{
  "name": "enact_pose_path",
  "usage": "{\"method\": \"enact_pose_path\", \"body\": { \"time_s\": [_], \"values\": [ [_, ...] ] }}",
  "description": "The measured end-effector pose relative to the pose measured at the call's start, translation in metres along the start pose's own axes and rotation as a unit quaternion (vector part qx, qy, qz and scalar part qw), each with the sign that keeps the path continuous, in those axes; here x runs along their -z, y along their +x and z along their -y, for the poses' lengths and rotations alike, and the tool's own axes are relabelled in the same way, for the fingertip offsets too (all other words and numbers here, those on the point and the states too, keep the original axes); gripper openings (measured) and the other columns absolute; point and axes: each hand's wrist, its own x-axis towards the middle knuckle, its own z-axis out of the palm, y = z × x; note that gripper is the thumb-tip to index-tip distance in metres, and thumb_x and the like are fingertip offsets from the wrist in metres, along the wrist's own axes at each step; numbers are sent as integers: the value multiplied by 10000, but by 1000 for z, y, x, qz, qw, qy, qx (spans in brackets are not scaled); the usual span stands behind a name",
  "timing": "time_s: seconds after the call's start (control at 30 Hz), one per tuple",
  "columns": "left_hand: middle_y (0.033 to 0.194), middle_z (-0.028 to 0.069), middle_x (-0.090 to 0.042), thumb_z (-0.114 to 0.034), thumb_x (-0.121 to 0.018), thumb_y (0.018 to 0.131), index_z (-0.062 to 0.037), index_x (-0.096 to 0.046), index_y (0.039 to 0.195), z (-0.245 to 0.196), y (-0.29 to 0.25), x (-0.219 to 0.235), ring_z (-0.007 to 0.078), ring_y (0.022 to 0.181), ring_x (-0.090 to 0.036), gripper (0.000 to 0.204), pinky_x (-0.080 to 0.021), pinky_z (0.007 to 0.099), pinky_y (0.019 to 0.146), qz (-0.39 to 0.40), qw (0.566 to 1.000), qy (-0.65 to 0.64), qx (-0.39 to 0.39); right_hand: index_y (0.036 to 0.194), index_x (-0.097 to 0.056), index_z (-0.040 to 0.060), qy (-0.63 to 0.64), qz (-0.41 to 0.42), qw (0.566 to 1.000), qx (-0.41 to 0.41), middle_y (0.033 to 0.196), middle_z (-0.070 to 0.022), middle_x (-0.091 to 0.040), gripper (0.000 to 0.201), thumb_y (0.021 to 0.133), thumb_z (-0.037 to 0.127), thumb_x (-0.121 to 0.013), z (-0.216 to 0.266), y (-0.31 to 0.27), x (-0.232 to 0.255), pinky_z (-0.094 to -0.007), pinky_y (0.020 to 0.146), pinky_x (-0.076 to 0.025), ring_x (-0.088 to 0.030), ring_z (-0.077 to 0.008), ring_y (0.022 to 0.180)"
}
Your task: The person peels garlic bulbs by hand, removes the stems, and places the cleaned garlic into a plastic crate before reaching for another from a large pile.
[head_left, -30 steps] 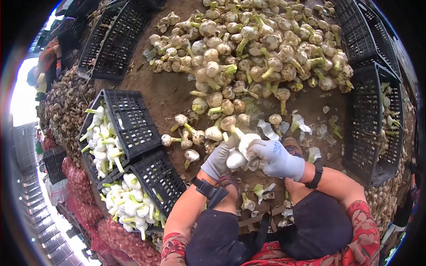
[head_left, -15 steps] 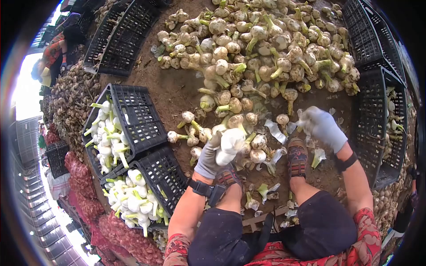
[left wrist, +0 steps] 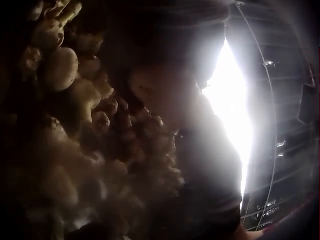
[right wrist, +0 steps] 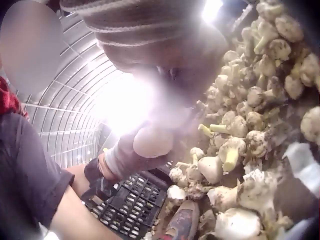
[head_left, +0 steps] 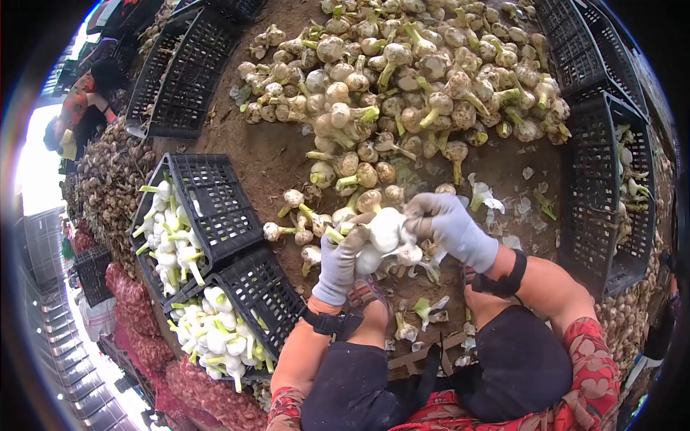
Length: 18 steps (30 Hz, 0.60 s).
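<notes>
My gloved left hand (head_left: 338,267) grips peeled white garlic, its fingers curled around the green stalks. A large white garlic bulb (head_left: 387,227) is uppermost, and a second white bulb (head_left: 368,260) shows below it. From the other side, the gloved right hand (head_left: 457,231) has its fingers bent at the large bulb's right edge, pinching there. The right wrist view gives a pale bulb (right wrist: 152,141) in front of the left glove, with the right fingers blurred above. The left wrist view is dark and mostly shows unpeeled garlic (left wrist: 61,69).
A heap of soil-stained garlic (head_left: 431,68) covers the ground ahead. Black crates (head_left: 226,205) of white garlic stand on the left, and another crate (head_left: 583,194) is on the right. Skin scraps (head_left: 485,197) lie near the feet. Another person (head_left: 80,104) bends at far left.
The right hand moved away to the right of the garlic, then came back to the large bulb. The left hand has kept hold of its bulbs throughout.
</notes>
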Motion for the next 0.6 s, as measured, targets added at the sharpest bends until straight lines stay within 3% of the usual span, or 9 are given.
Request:
{"method": "enact_pose_path", "body": {
  "time_s": [0.1,0.2,0.27,0.33,0.4,0.43,0.47,0.53,0.6],
  "values": [
    [1111,152,-659,-171,-649,919,62,-573,1212,9,1,1,220,972,-668,383,-581,363,831,-8,998,-59,13,855,-635,4,80,-140,987,-28,779,10,-627,75,833,35,-700,-20,9,16,-223,642,-466,-574,-68,727],
    [1211,178,-614,-333,-583,959,53,-493,1297,2,1,16,308,1081,-633,521,-570,447,866,18,957,-265,113,884,-653,51,-90,-150,985,0,794,-34,-663,105,830,137,-681,-76,13,85,-316,614,-481,-641,-154,717],
    [1208,162,-601,-433,-568,930,-35,-489,1308,7,5,46,318,1055,-624,554,-551,433,887,81,921,-357,134,892,-658,74,-568,52,822,2,811,-111,-680,122,829,175,-635,-58,-11,86,-391,652,-507,-672,-279,742],
    [1147,177,-609,-415,-584,896,-51,-515,1264,9,9,42,292,975,-619,522,-566,446,749,89,926,-361,61,889,-654,81,-748,209,624,-89,828,-163,-668,151,811,194,-593,-27,-21,58,-441,691,-515,-657,-359,782],
    [1137,168,-608,-388,-578,915,-48,-507,1281,-2,5,39,276,919,-618,505,-562,435,709,108,950,-293,23,904,-652,77,-754,200,626,-24,819,-161,-662,163,788,161,-573,-30,-25,58,-452,704,-520,-653,-363,793],
    [1099,147,-625,-327,-586,932,-40,-516,1283,-13,-7,39,269,884,-626,460,-575,406,708,26,941,-325,91,899,-653,76,-721,159,673,37,817,-163,-657,163,782,165,-584,-33,-23,64,-457,699,-515,-647,-368,793],
    [1085,140,-648,-301,-599,937,-38,-529,1281,-37,-15,30,263,891,-650,439,-582,369,722,85,925,-364,70,894,-654,75,-679,130,715,102,815,-166,-653,163,775,169,-595,-35,-16,70,-462,693,-511,-641,-373,792],
    [1082,126,-664,-357,-611,936,-26,-567,1252,-55,-50,38,213,898,-660,460,-567,341,709,-179,964,-187,-55,868,-654,74,-662,105,736,100,807,-161,-648,131,769,151,-617,-42,-8,81,-468,684,-504,-636,-375,784],
    [1084,65,-661,-308,-614,954,16,-623,1194,-86,-111,55,116,896,-635,403,-538,275,748,-257,949,77,-163,838,-645,65,-644,37,757,105,793,-161,-636,97,772,136,-636,-39,-15,73,-466,685,-490,-623,-385,780]
  ]
}}
